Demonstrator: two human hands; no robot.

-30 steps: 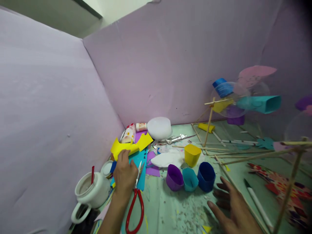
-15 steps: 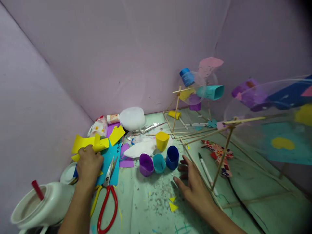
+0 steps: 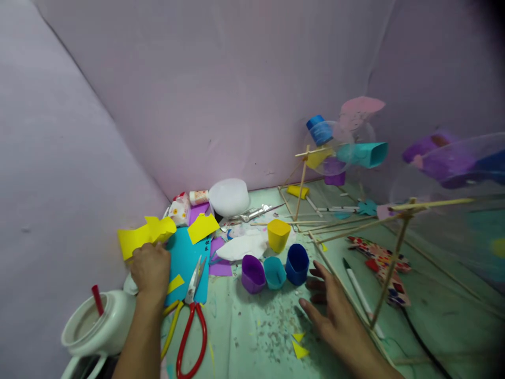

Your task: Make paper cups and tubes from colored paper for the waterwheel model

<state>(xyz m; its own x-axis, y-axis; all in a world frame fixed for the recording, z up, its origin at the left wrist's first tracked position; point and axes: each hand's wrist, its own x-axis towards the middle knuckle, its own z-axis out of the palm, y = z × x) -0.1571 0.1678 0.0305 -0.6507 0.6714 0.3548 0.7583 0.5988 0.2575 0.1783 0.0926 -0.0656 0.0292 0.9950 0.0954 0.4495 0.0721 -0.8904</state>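
Note:
My left hand (image 3: 152,269) is closed on a curled piece of yellow paper (image 3: 134,239) at the left edge of a blue sheet (image 3: 179,255). Its fingertips are partly hidden. My right hand (image 3: 335,305) is empty, fingers apart, just right of a dark blue cup (image 3: 297,266). Beside that cup stand a teal cup (image 3: 275,276) and a purple cup (image 3: 252,276), with a yellow cup (image 3: 278,236) behind. Scissors (image 3: 192,295) with one red and one yellow handle lie partly on the blue sheet, blades slightly apart. A cut yellow piece (image 3: 203,227) lies at the sheet's far edge.
A stick frame (image 3: 398,252) with a clear disc stands at the right; a smaller stick frame (image 3: 302,184) is behind. A white marker (image 3: 361,292) and a patterned glue gun (image 3: 386,268) lie near my right hand. A white pot (image 3: 114,321) is front left. Yellow scraps (image 3: 300,348) lie in front.
The camera view has turned left, so the scene sits further right. My left hand has moved slightly left with the yellow paper, uncovering a yellow scrap. My right hand stays open beside the dark blue cup.

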